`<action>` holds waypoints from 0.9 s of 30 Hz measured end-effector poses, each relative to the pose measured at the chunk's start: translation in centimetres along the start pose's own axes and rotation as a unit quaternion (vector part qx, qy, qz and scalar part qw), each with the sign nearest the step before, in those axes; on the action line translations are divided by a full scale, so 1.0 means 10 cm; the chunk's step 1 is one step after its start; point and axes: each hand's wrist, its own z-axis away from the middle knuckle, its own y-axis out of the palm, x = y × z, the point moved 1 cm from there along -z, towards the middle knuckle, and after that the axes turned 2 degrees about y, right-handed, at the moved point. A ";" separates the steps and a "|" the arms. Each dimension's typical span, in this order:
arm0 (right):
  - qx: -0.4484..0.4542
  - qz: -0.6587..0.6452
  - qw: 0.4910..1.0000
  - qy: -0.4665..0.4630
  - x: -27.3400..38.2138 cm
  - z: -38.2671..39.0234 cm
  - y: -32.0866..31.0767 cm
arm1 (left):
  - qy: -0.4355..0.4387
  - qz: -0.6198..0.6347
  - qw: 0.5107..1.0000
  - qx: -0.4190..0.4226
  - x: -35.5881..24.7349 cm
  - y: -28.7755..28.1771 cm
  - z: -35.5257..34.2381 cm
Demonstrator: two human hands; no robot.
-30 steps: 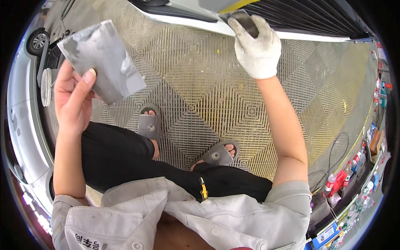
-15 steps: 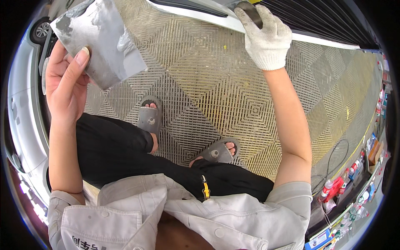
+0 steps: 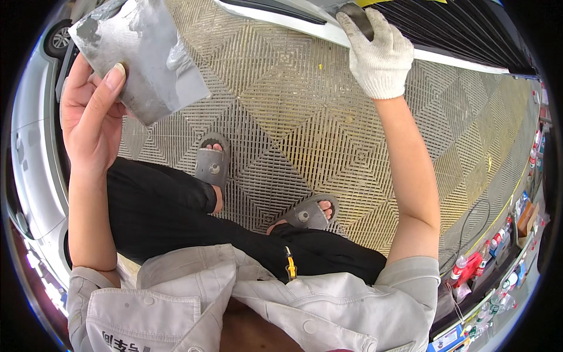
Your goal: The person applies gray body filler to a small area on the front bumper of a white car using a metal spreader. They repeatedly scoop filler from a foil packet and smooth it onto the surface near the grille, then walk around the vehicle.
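Note:
My bare left hand grips a flat grey board by its lower left corner, the thumb lying on top. Smears of grey paste cover parts of the board, with a thicker lump near its right edge. At the top of the view, my right hand, in a white knitted glove, closes its fingers round a dark, smooth, rounded piece that looks like a spreader. Its far end is hidden. This hand is over the white edge of a car body panel; whether the piece touches the panel, I cannot tell.
Grey and yellowish grid tiles form the floor, where my sandalled feet stand. Dark pleated sheeting lies beyond the panel. A silver car stands at left. Bottles and a cardboard box line the right, beside a thin cable.
My gloved right hand has shifted slightly right along the panel edge, still holding the dark piece. The left hand and the board are almost unmoved.

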 end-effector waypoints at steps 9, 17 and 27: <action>-0.004 -0.068 0.997 0.020 -0.01 0.07 -0.02 | 0.000 -0.003 1.000 -0.004 -0.01 0.02 0.01; 0.026 -0.030 0.999 0.000 -0.03 -0.08 -0.07 | 0.008 0.002 1.000 -0.006 -0.01 0.04 0.01; 0.022 -0.001 1.000 -0.013 -0.06 -0.06 -0.13 | 0.010 -0.002 1.000 -0.015 -0.01 0.05 0.01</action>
